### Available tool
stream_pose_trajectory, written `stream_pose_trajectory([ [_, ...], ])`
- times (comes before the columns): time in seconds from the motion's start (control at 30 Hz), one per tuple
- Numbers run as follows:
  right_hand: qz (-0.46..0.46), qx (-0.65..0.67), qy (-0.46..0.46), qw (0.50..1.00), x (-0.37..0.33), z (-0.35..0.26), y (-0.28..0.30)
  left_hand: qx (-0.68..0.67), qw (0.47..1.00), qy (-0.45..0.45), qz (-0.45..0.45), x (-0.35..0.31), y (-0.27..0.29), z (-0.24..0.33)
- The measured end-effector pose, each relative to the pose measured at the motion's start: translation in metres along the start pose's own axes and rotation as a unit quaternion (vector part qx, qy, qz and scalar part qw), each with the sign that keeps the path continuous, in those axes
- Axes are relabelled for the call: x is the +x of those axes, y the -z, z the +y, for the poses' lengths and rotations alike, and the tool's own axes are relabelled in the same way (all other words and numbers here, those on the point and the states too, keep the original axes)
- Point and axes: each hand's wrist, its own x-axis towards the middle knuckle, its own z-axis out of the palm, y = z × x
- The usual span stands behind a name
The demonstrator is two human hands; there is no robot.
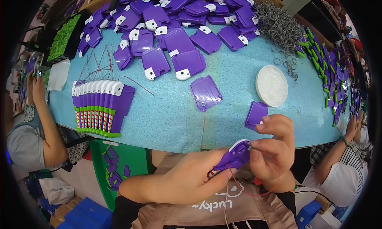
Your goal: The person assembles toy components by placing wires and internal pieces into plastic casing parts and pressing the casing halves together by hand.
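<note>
My left hand (185, 175) grips a purple plastic housing half (237, 156) with a white tip, its hollow inner side turned up. Thin red and pale wires (270, 189) hang from it in a loop over my apron. At the white-tipped end, my right hand (274, 143) pinches the red wire between thumb and forefinger, with the other fingers curled above. Just beyond my right hand, a small purple part (256, 114) lies on the blue table mat (234, 129). Farther back lies a separate purple cover (205, 93), a round dish (271, 86) of clear jelly-like stuff to its right.
A row of purple, white and green assemblies (97, 107) stands at left, loose wires (105, 63) behind. Purple shells (179, 45) heap at the back, beside metal rings (278, 24) and green-ended purple pieces (332, 69). A green bin (137, 157) sits below. Co-workers' arms (47, 121) flank the table.
</note>
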Motion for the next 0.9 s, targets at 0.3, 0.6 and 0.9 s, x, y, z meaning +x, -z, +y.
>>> stream_pose_trajectory([
  [0.3,-0.001,-0.071,0.026,0.997,-0.003,-0.004,-0.001,0.043,0.999,-0.006,0.005,0.001,0.0,-0.004],
  [0.6,0.01,-0.137,0.05,0.989,-0.004,-0.008,0.001,0.059,0.998,-0.019,0.004,0.001,-0.001,-0.004],
  [0.9,-0.069,0.354,-0.298,0.884,-0.006,-0.011,0.01,0.044,0.998,-0.027,-0.03,-0.001,0.004,0.001],
])
